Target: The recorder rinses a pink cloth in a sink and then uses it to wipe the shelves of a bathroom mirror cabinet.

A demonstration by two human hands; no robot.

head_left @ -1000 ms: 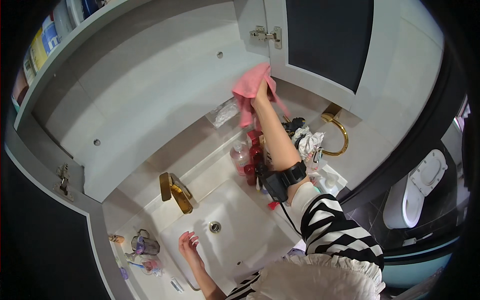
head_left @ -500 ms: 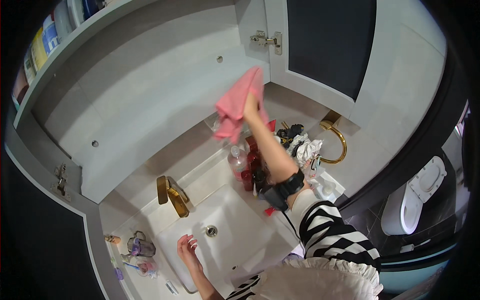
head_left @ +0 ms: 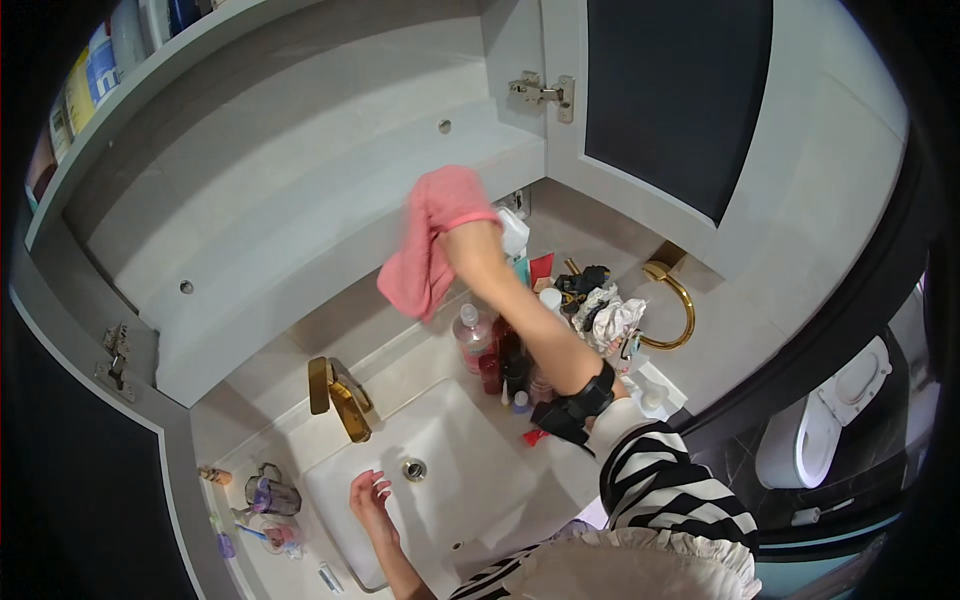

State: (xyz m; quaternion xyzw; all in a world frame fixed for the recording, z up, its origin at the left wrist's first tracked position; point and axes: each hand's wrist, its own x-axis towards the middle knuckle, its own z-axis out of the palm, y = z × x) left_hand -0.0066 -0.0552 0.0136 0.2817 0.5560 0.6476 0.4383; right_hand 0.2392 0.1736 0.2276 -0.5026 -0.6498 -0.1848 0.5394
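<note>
My right hand (head_left: 472,250) grips a cloth (head_left: 422,262); bottles (head_left: 474,340) stand below it. Risk: its hanging end could topple them. My left hand (head_left: 371,505), loosely curled, appears empty.

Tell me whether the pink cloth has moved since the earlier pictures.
Yes: the pink cloth, in the right hand, has moved left along the cabinet shelf, away from the right-side hinge.

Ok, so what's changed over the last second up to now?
The right hand has carried the soft pink cloth left along the pale grey cabinet shelf, away from its right end. Nothing was let go or newly taken hold of. The empty left hand stays over the rectangular white sink; the angular gold faucet is unchanged.
</note>
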